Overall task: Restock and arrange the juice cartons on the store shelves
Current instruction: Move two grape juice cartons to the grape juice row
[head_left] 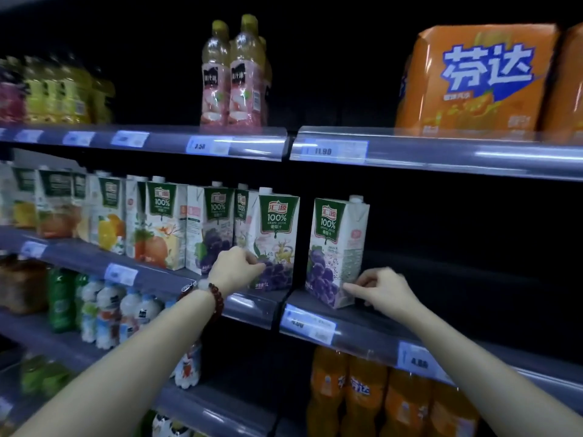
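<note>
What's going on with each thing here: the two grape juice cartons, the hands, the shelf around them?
Left hand: fingers curled on the left grape carton's lower front.
Right hand: pinching the right grape carton's bottom corner.
Left grape carton: upright, at the end of the carton row.
Right grape carton: upright, standing alone, apart from the row.
Middle shelf: bare right of that carton.

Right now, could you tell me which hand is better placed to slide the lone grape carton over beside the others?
The right hand: its fingers already pinch the lone grape carton at its lower corner, while the left hand rests on the neighbouring grape carton.
</note>
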### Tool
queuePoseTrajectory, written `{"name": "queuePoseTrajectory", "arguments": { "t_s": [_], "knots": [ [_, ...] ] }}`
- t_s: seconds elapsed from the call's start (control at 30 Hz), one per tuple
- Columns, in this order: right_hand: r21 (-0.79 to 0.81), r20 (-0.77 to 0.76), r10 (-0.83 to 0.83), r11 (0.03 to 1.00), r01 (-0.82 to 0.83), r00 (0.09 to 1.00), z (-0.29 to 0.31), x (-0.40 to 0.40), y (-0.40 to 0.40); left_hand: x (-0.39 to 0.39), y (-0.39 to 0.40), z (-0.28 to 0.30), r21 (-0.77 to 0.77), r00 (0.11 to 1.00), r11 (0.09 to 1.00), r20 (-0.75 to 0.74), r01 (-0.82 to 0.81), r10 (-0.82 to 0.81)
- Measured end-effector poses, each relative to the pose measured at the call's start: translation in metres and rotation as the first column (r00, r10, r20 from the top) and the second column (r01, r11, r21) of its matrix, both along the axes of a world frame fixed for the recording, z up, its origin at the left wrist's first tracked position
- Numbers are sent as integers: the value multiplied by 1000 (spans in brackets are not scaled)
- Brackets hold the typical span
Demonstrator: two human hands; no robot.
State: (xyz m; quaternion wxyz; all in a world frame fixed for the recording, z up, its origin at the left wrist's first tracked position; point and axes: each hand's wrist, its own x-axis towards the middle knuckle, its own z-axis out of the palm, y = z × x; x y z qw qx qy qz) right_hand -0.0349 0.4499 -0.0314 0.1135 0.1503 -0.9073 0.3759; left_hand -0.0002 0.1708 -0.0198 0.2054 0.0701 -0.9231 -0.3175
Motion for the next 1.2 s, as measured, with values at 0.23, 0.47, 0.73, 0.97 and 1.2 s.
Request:
{"name": "queuePoseTrajectory", "arguments": {
  "t_s": [0.23, 0.47, 0.73, 0.97, 1.2],
  "knots": [
    [-78, 9, -272, 959, 272, 962, -10, 5, -31, -28, -37, -2, -47, 995, 998, -81, 49, -53],
    [-279, 113, -309, 902, 328, 944, -6, -6, -59, -50, -38, 2, 216, 961, 937, -63, 275, -268],
    [-679, 131, -268, 677, 283, 955, -24, -29, -80, -72, -19, -17, 585, 976, 783, -75, 209, -204],
    [-694, 127, -289, 657, 293, 949, -15, -24, -79, -66, -16, -13, 739, 953, 602, -239, 302, -185],
    [-724, 54, -308, 643, 250, 950, -12, -2, -76, -53, -12, -5, 698, 875, 529, -398, 483, -274]
  ]
}}
